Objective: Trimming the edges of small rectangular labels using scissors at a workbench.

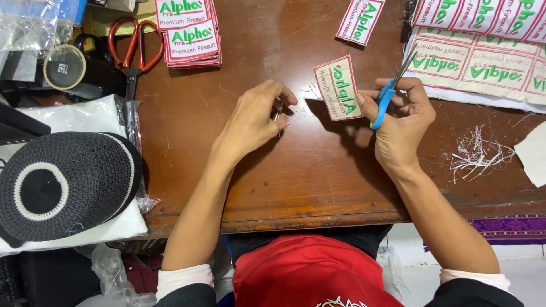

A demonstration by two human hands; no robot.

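Observation:
My right hand grips small blue-handled scissors, blades pointing up and away, and its fingertips also pinch the right edge of a rectangular cloth patch with green lettering and a red border. My left hand rests on the brown wooden table just left of the patch, fingers curled together near a thin white scrap; whether it holds the scrap is unclear.
A stack of cut patches lies at the top left beside red-handled scissors. One loose patch lies at the top centre. Uncut patch sheets fill the top right. White thread trimmings lie right. A black knitted cap sits left.

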